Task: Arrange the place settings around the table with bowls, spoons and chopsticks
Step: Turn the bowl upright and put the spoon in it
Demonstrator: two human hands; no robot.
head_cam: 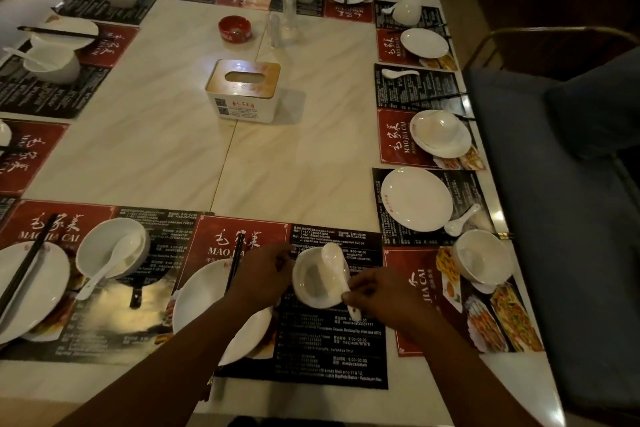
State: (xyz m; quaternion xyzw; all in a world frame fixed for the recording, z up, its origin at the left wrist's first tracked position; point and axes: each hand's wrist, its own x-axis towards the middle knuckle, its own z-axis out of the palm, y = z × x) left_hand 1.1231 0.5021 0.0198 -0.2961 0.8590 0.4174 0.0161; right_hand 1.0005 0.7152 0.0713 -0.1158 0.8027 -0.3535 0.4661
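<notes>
Setting spoon (333,262) in bowl (311,284): R hand (375,295) pinches handle, L hand (263,274) fingers curled on rim; keep bowl steady, lower slow, avoid tipping

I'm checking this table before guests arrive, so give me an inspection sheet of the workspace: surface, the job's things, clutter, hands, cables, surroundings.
Surface: pale marble-look table, printed placemats along its edges.
Job's things: bowl with spoon in it on the near placemat, beside a plate carrying chopsticks; right-side settings look unfinished, with an upturned bowl and a loose spoon.
Clutter: tissue box, red ashtray, clear shakers mid-table.
Hands: left hand grips the bowl's side; right hand pinches the spoon's handle.
Cables: nothing seen.
Surroundings: blue chair at the right; dim room.
</notes>
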